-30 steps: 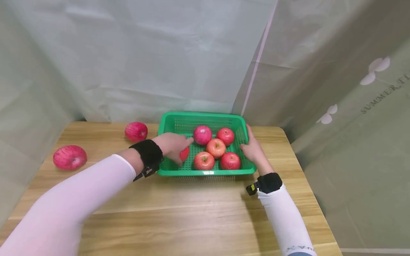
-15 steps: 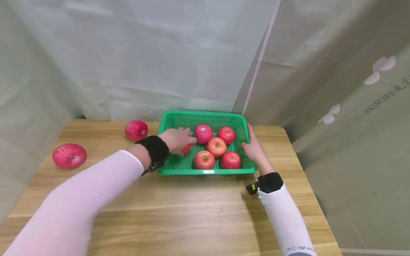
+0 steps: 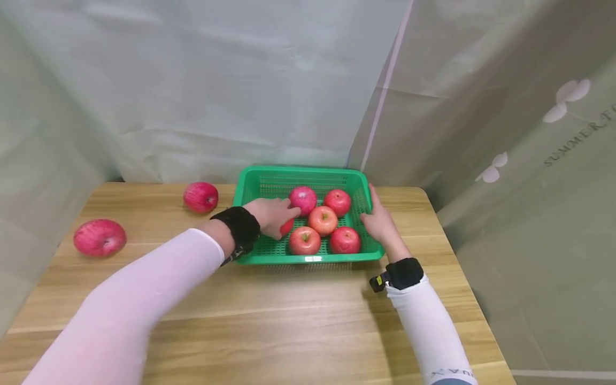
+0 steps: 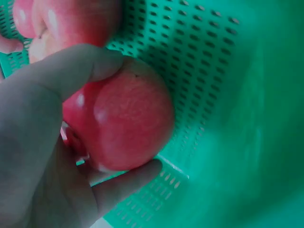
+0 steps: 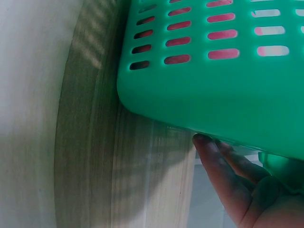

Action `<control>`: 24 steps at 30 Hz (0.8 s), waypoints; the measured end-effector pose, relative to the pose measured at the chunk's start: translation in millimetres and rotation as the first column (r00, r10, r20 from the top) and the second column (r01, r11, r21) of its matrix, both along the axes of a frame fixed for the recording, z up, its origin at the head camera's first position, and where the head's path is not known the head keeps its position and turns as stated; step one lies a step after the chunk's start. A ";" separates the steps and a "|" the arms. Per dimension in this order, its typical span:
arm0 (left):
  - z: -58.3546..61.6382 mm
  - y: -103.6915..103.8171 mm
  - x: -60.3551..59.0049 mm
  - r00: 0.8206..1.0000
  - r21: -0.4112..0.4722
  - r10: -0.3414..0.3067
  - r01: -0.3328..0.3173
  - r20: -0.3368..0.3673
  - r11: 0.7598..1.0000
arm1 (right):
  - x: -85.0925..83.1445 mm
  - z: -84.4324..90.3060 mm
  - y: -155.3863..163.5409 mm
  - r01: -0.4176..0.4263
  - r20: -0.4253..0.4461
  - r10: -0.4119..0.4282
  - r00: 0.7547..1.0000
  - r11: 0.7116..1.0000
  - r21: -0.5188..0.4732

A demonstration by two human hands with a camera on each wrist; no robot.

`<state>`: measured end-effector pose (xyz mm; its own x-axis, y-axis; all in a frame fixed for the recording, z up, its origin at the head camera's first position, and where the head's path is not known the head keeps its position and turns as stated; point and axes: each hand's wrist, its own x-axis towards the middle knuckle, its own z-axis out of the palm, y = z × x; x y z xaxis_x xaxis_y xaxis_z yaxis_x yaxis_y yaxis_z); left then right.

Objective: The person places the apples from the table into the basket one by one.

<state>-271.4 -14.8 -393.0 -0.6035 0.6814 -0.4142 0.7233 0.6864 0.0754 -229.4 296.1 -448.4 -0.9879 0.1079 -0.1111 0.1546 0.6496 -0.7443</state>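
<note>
My left hand (image 3: 271,214) is inside the green plastic basket (image 3: 308,260), near its left side. It holds a red apple (image 4: 128,118), thumb over the top and fingers beneath in the left wrist view; in the head view the hand covers most of this fruit. Several more apples lie to its right, including a pale red one (image 3: 323,221) in the middle and a darker pink one (image 3: 303,199) by my fingertips. My right hand (image 3: 382,223) grips the basket's right rim, thumb inside and fingers along the outer wall. The right wrist view shows those fingers against the basket's outside.
Two loose apples lie on the wooden table (image 3: 289,321) left of the basket: one (image 3: 200,197) close to it, another (image 3: 100,237) farther out. A grey curtain (image 3: 216,91) hangs behind the table's back edge, and a printed one (image 3: 539,214) hangs along the right.
My left hand has moved right inside the basket with its apple, closer to the other apples. My right hand has stayed on the rim. The loose apples lie where they were.
</note>
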 end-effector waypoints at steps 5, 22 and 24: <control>-0.8 6.8 1.8 1.000 -0.007 -0.004 0.004 0.000 1.000 | -0.5 -0.9 0.3 0.003 0.000 -0.003 1.000 1.000 0.001; 0.9 16.7 -2.4 0.999 0.002 0.038 -0.038 0.007 0.999 | -0.9 0.3 -1.4 0.008 -0.003 -0.008 1.000 1.000 0.011; 0.7 16.9 -3.0 0.999 0.014 0.034 -0.034 0.009 0.999 | -1.2 0.6 -1.3 0.010 0.000 -0.010 1.000 1.000 0.011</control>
<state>-274.4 2.1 -392.3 -0.6225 0.6666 -0.4100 0.6990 0.7092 0.0918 -230.6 294.9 -447.9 -0.9868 0.1192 -0.1094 0.1610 0.6565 -0.7369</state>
